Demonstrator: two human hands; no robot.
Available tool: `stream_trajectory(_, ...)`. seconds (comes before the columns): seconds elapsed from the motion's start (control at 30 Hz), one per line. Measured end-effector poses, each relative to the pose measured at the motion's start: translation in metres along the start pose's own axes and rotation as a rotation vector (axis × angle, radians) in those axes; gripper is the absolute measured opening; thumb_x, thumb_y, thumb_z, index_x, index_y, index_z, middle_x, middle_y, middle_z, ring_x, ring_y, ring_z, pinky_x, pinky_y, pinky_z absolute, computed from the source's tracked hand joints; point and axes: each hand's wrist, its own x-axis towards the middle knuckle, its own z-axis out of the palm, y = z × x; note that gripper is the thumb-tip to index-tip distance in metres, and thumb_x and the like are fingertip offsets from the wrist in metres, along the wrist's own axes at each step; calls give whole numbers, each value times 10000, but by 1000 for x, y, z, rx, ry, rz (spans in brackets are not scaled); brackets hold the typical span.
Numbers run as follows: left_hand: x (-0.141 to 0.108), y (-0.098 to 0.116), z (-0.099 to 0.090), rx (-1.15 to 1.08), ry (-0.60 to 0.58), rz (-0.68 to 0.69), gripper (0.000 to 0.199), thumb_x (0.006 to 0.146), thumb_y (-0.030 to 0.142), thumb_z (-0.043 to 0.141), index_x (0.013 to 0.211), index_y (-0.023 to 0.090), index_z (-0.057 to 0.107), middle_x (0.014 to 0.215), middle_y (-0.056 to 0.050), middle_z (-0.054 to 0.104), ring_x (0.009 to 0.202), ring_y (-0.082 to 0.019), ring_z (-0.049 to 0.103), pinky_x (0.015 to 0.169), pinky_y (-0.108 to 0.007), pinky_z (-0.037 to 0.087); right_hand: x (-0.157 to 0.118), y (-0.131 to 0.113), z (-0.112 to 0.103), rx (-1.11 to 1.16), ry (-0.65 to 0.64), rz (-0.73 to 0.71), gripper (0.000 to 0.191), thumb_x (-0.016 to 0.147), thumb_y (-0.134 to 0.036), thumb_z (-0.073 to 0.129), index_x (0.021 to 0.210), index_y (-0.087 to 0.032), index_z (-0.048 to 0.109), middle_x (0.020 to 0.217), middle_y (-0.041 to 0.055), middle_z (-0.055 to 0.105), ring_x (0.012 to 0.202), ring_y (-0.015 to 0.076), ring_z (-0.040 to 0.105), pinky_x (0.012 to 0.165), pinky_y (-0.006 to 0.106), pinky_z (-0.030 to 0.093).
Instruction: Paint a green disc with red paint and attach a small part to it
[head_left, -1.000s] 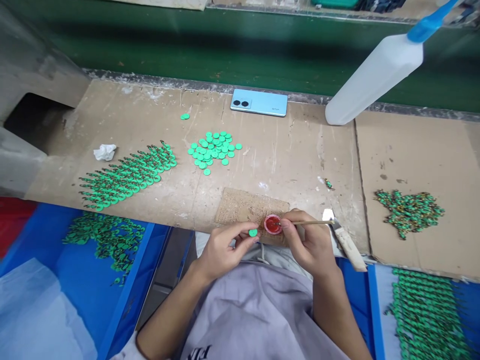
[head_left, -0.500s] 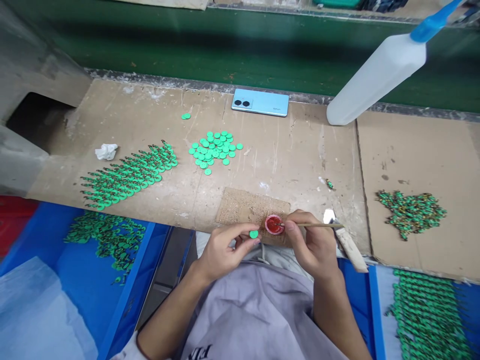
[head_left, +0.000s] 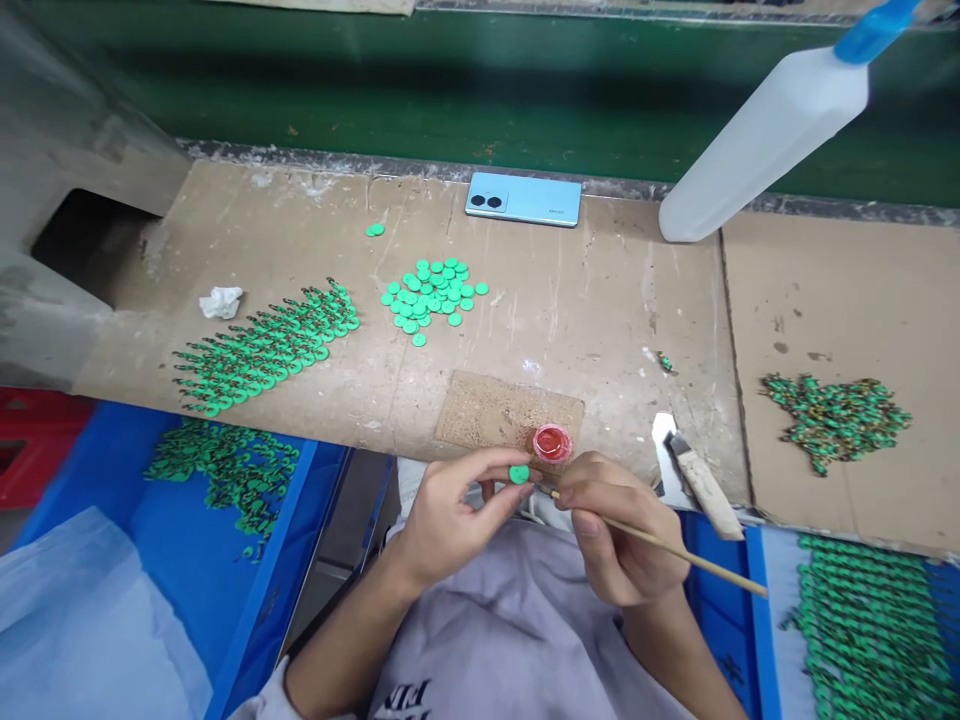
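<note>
Presently a green disc is pinched between thumb and fingertips of the left hand, at the bench's near edge. At its 3 o'clock, the right hand grips a thin wooden stick, tip just beside the disc. A red cap sits at 1 o'clock; loose green discs lie at 11 o'clock.
</note>
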Motion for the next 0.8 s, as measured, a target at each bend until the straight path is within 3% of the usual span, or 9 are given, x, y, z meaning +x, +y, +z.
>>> stream_trajectory(0.57, -2, -5, -1, 117, -2, 73, 242, 854, 69, 770, 1070, 177, 774, 861, -16, 850, 703, -136, 803, 610, -152, 616, 1, 1, -3, -67, -70, 55, 182, 996, -80, 504, 1088, -186, 620, 792, 45, 656, 677, 186, 638, 623, 321, 551)
stream_trajectory(0.73, -5, -10, -2, 238, -27, 134, 255, 924, 65, 655, 1107, 196, 775, 977, -51, 860, 840, -189, 831, 779, -241, 664, 5, -8, -2, -311, -159, 35, 95, 1004, -109, 636, 980, -201, 634, 775, 34, 678, 669, 179, 630, 620, 301, 514)
stream_trajectory(0.8, -6, -10, -1, 267, -75, 159, 304, 934, 62, 596, 1142, 201, 771, 974, -56, 859, 846, -205, 832, 783, -270, 670, 8, -12, -1, -404, -178, 22, 180, 1009, -124, 651, 868, -217, 588, 698, 1, 620, 599, 158, 561, 566, 292, 453)
